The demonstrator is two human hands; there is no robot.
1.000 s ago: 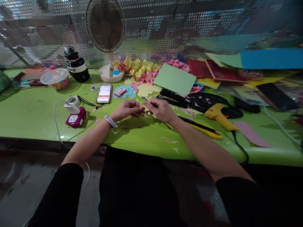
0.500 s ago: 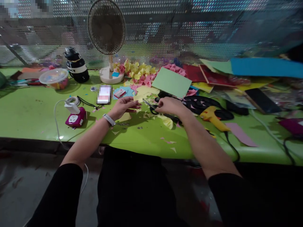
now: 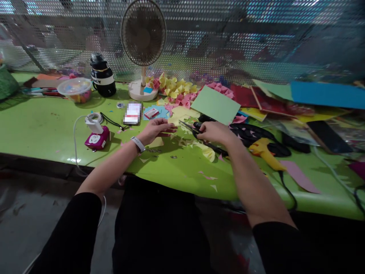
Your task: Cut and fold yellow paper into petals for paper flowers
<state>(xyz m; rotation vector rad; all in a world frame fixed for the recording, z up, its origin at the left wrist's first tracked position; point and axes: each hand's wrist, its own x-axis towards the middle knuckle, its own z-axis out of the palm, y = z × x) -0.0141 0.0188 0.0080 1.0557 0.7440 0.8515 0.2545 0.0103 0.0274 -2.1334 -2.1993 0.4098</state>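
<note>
My right hand (image 3: 214, 131) grips the black handles of a pair of scissors (image 3: 190, 128), whose blades point left toward my left hand. My left hand (image 3: 155, 129), with a white watch on the wrist, pinches a small yellow paper piece (image 3: 170, 128) between thumb and fingers just above the green table (image 3: 42, 125). Yellow paper scraps (image 3: 207, 151) lie on the table below and between both hands. A folded yellow piece (image 3: 156, 142) sits under my left wrist.
A desk fan (image 3: 143, 42) stands at the back, with a black bottle (image 3: 102, 76) and a clear tub (image 3: 74, 89) to its left. A magenta socket cube (image 3: 97, 137) is left of my hands; a yellow glue gun (image 3: 265, 150), green card (image 3: 215, 104) and piled coloured paper lie right.
My right hand left the paper, reached right and took hold of the scissors. My left hand kept the small yellow piece. The camera view shifted slightly left.
</note>
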